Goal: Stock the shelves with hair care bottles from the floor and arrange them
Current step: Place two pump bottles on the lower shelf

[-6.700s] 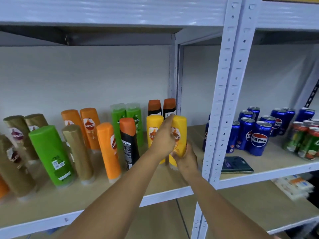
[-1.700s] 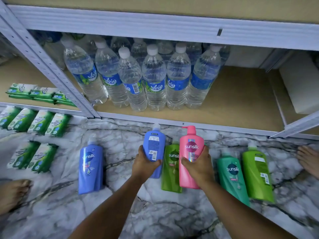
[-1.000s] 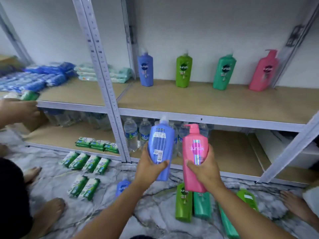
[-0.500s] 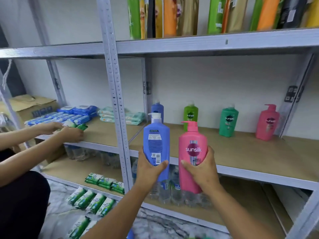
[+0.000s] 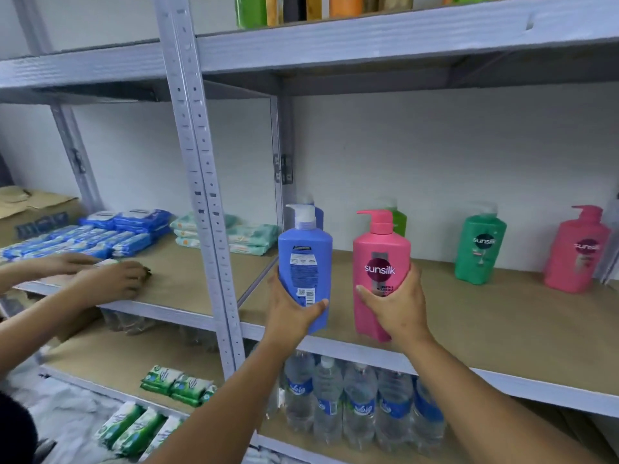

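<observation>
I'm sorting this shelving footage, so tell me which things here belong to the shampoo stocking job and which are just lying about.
Part of the job:
- blue bottle in the left hand
- pink bottle in the right hand
- green bottle and second pink bottle standing on the shelf

Just lying about:
- water bottles
- blue packets
- green packets
- cardboard box

Ahead of your fingers (image 5: 407, 279), the brown board shelf (image 5: 485, 333) lies bare up to a back row: a blue pump bottle (image 5: 319, 214) and a light green pump bottle (image 5: 398, 220) straight behind, a teal pump bottle (image 5: 479, 246) and a pink pump bottle (image 5: 576, 254) off right. The perforated grey upright post (image 5: 204, 195) blocks your left.
</observation>
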